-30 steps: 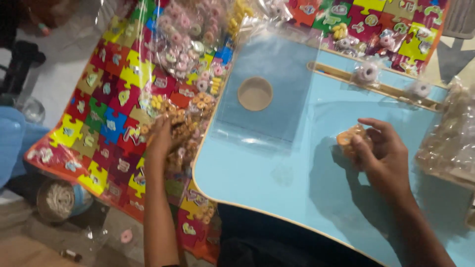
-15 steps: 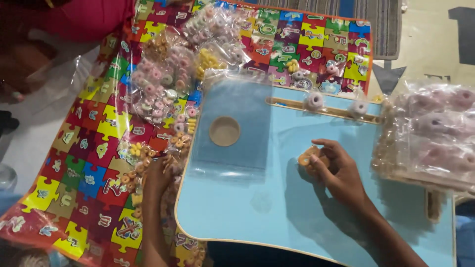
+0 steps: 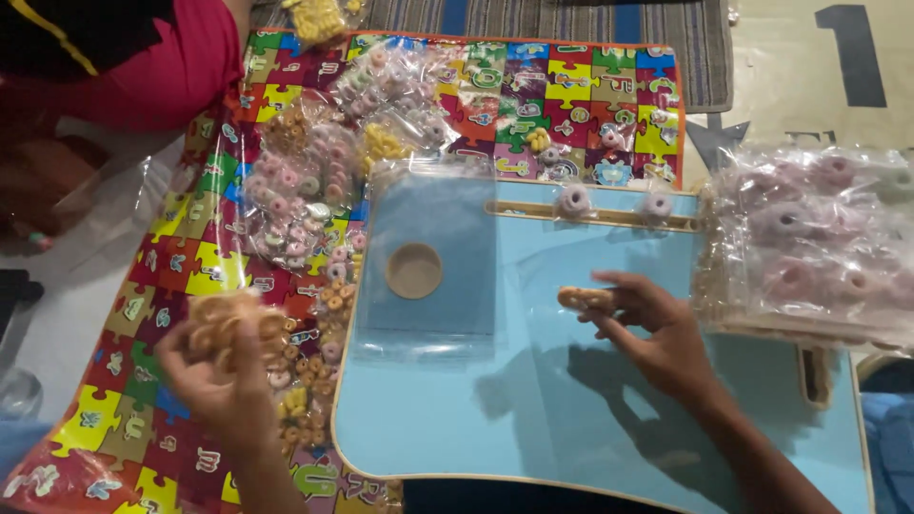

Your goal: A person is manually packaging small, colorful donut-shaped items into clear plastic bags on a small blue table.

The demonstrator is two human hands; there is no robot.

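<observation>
since half a second ago the left hand (image 3: pixel 224 366) has lifted off the puzzle-pattern mat (image 3: pixel 143 314) with a fistful of tan rings (image 3: pixel 228 324), fingers curled shut round them, at eight o'clock of the blue surface (image 3: pixel 533 419). right hand (image 3: pixel 657 333) sits near centre, thumb and fingers pinching a small stack of rings (image 3: pixel 583 299) edge-on, likely to keep them aligned. clear bag (image 3: pixel 433 257) with a round disc lies at ten o'clock; bagged pink rings (image 3: pixel 809 247) at three.

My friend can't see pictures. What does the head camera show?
The left hand lifts a handful of tan rings over a colourful puzzle mat, while the right hand pinches a tan ring above a light blue table. Clear bags of rings lie around.
</observation>
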